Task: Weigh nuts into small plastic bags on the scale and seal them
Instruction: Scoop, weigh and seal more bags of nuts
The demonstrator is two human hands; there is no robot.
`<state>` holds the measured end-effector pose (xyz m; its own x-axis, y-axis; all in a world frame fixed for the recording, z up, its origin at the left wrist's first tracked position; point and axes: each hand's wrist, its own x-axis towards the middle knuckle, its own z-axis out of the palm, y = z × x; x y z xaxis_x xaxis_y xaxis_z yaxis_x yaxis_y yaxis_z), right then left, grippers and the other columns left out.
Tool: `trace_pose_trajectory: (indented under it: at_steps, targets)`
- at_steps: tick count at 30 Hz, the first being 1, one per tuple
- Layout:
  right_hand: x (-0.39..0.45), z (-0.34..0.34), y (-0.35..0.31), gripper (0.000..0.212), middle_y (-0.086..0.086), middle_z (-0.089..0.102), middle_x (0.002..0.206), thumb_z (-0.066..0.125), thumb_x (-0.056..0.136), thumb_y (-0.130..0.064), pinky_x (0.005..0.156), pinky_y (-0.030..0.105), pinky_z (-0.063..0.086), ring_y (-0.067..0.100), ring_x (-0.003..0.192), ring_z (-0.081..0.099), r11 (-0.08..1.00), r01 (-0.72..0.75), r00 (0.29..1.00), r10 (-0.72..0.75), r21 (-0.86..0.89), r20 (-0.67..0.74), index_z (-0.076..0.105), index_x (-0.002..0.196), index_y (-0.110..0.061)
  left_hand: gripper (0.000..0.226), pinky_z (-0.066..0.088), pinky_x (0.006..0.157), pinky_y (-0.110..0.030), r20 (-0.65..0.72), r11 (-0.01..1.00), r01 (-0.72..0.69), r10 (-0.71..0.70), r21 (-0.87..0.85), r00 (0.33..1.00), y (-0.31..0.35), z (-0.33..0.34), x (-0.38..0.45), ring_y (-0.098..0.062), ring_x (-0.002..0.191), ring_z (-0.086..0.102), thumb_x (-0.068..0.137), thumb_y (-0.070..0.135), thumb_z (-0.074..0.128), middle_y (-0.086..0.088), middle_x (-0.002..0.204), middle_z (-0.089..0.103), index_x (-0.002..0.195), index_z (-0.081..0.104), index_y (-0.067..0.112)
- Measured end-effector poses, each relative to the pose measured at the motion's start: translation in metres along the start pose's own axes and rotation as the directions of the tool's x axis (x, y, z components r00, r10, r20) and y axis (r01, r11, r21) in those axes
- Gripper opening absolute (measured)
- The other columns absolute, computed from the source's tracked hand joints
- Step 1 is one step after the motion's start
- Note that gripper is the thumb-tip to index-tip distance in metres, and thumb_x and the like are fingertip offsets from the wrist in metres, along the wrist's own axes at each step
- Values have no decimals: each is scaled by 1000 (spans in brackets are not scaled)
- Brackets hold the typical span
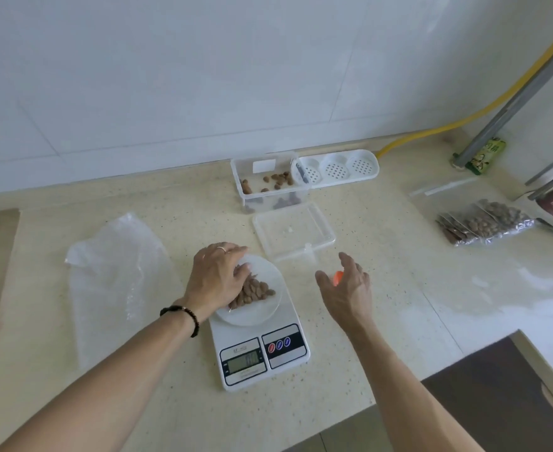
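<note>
Nuts (252, 293) in small bag on scale (258, 350) platter, centre counter; our left hand (218, 275) pinches bag mouth, we judge to steady it for reading. Right hand (346, 285) at 3 o'clock, fingers spread, holding nothing. Lid (293, 234) at 1 o'clock, nut box (268, 184) beyond; sealed bags (483, 225) far at 2; nothing blocks.

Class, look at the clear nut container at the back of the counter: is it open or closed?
Open. The clear container has no cover on top, and its lid lies flat on the counter in front of it, apart from it.
</note>
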<state>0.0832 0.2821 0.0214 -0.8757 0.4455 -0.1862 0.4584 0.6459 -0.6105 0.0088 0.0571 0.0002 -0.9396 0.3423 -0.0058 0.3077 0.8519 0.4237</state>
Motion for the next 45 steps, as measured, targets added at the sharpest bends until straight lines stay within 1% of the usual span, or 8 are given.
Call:
trace_pose_trajectory:
  at_steps: [3,8,17,25,35,38,41,45]
  targets:
    - [-19,3,2,68,9,43,149,52,95,-44,106,44,33,27,135,36,972,195,981,-195,-134,10,28,151,-15,62,19,115,-55,-28,996,49,-47,76,999,0,2,-36,-30,140,32,95,50,21,-10,144,49,141,47,15]
    - [-44,9,8,83,2,15,164,7,87,-66,120,43,6,21,151,8,789,500,866,-444,-357,232,12,157,-21,75,0,115,-58,-7,971,115,-116,210,993,0,17,-102,-30,149,4,93,59,4,-8,159,23,153,21,18]
    - [-72,17,13,82,2,5,165,-6,85,-62,121,42,1,22,152,1,660,620,785,-513,-426,347,5,157,-24,73,16,114,-64,-26,941,201,-202,270,979,-1,42,-175,-35,147,16,97,59,11,-12,154,34,149,33,12]
    - [-75,22,7,83,1,6,165,-7,84,-63,121,41,0,20,152,1,694,616,787,-515,-373,340,4,157,-25,76,4,117,-58,-45,946,191,-186,262,982,-1,45,-179,-31,149,4,96,62,4,-10,159,23,153,20,15]
    - [-50,17,-5,69,3,9,165,11,96,-55,121,41,2,21,152,4,742,563,826,-494,-363,272,10,157,-22,75,-5,118,-54,-22,958,90,-87,272,996,4,25,-128,-28,149,-10,94,61,2,-9,162,8,155,6,18]
    - [-37,11,-2,73,5,18,163,11,94,-59,120,42,13,24,151,12,830,460,888,-425,-316,176,16,156,-21,76,-1,118,-55,-15,967,27,-23,252,1000,7,19,-102,-29,149,-5,94,61,5,-10,162,11,155,11,16]
    - [-24,0,9,61,8,32,157,31,100,-49,114,43,25,26,144,26,914,320,947,-316,-249,54,28,152,-17,73,-3,118,-54,2,975,-55,56,214,998,16,13,-68,-29,150,-2,96,60,10,-12,161,14,154,17,15]
    - [-16,-15,30,42,11,57,130,45,101,-37,92,37,40,27,117,50,989,80,991,-92,-126,-101,51,134,-12,63,4,119,-56,65,975,-140,131,174,989,43,13,-16,-29,148,10,99,46,36,-13,159,19,152,23,14]
